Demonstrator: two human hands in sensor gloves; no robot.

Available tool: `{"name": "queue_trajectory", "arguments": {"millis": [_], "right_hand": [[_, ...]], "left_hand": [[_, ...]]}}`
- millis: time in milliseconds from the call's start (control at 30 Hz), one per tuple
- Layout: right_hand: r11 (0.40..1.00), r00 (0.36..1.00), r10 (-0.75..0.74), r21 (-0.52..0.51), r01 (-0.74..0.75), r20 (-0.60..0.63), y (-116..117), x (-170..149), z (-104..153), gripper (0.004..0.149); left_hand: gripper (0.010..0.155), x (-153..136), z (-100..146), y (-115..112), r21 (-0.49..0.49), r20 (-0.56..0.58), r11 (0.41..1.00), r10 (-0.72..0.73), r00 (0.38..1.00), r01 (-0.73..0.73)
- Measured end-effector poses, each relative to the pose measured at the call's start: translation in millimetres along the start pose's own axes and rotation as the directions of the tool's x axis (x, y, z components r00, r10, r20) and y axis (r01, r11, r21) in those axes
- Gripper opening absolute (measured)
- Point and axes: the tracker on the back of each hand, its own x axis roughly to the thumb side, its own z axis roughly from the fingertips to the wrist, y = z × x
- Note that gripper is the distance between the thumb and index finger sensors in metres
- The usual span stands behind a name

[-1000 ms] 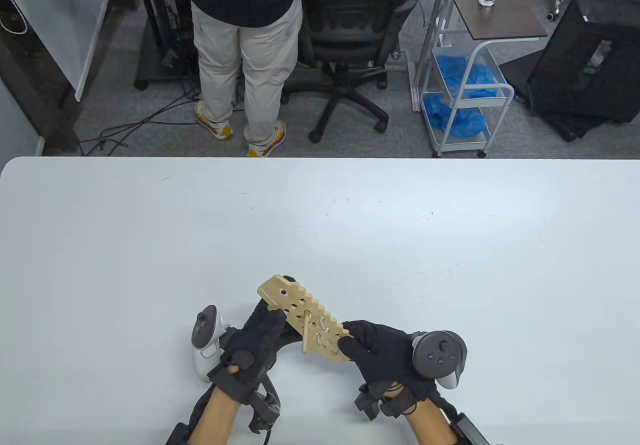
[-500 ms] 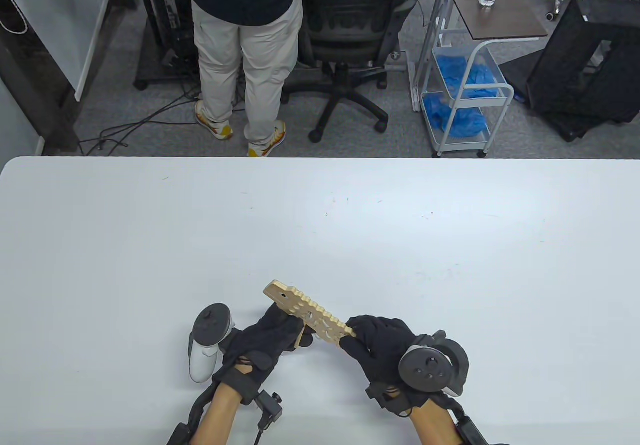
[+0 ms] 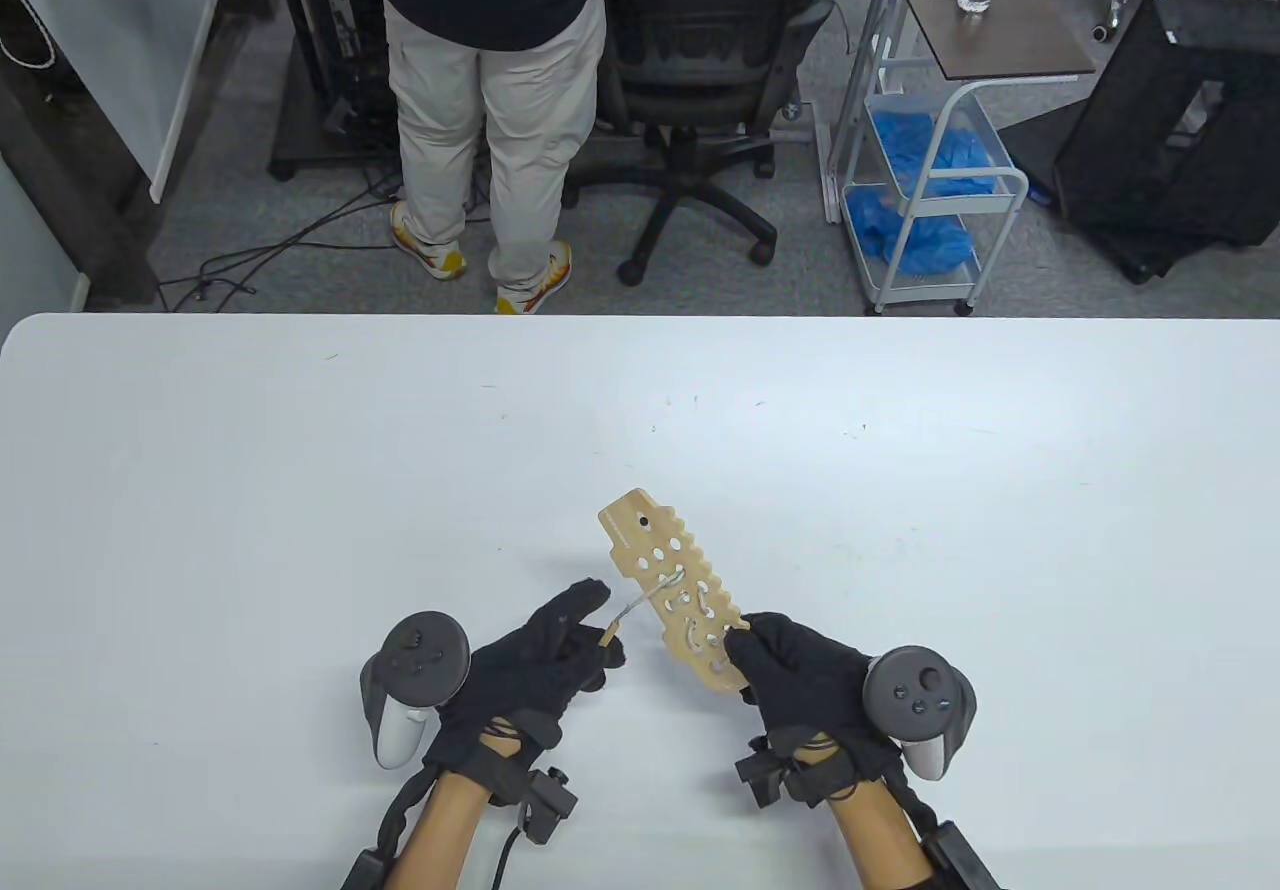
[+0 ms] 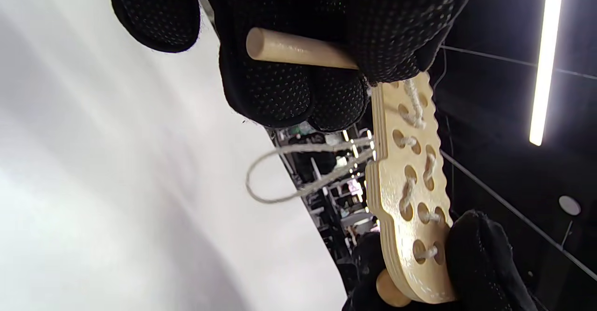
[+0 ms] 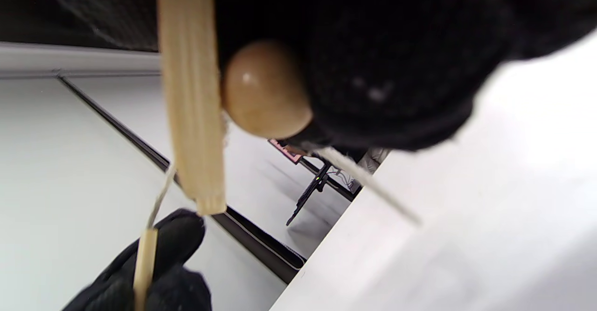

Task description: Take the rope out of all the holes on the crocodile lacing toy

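Your right hand [image 3: 800,675] grips the tail end of the crocodile lacing toy [image 3: 672,585], thumb and fingers pinched on the board, holding it up off the surface [image 3: 300,490] with the head end pointing away from you. A round wooden bead [image 5: 265,89] sits against the underside near that grip. Your left hand [image 3: 540,665] pinches the wooden needle [image 4: 298,50] between fingertips, just beside the board's near edge. The rope [image 3: 650,595] runs from the needle to a hole about mid-board; the holes toward the head look empty, and the holes toward the tail are laced, as the left wrist view shows.

Judgement: unlacing is under way, with several holes left to clear.

Risks from here:
- A slack loop [image 4: 280,173] hangs off the board edge. Pulling the needle hard could cinch that loop into a snag at the hole.
- Pulling at a steep angle to the board would drag the rope over the hole rim and could twist the board in your two-finger pinch.
- The bead appears to anchor the far end; whether it passes the last hole cannot be told.
- The needle pinch is shallow, so it may slip under tension.
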Motion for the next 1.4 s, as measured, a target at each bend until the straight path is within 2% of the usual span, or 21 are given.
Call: {"name": "queue_trajectory", "arguments": {"millis": [133, 467, 633, 933, 1200, 1400], "right_hand": [[0.997, 0.995, -0.074, -0.04, 0.071, -0.069, -6, -13, -1, 0.047], [0.989, 0.984, -0.118, -0.1, 0.105, -0.137, -18, -26, -2, 0.047], [0.985, 0.977, -0.138, -0.123, 0.118, -0.161, -23, -31, -3, 0.047], [0.975, 0.96, -0.178, -0.17, 0.143, -0.216, -31, -41, -5, 0.048], [0.97, 0.926, -0.215, -0.179, 0.166, -0.309, -34, -58, -9, 0.048], [0.954, 0.913, -0.261, -0.226, 0.195, -0.315, -41, -61, -7, 0.048]], "left_hand": [[0.068, -3, 0, 8, 0.022, -0.018, 1.0, -0.007, 1.0, 0.007], [0.047, -12, 5, 34, 0.221, -0.08, 0.955, -0.184, 0.98, 0.198], [0.042, -16, 9, 44, 0.275, -0.114, 0.943, -0.16, 0.98, 0.186], [0.043, -27, 12, 60, 0.371, -0.13, 0.921, -0.076, 0.989, 0.12], [0.043, -31, 13, 70, 0.427, -0.152, 0.894, -0.075, 0.986, 0.134], [0.042, -34, 16, 76, 0.461, -0.159, 0.881, -0.032, 0.987, 0.103]]}}
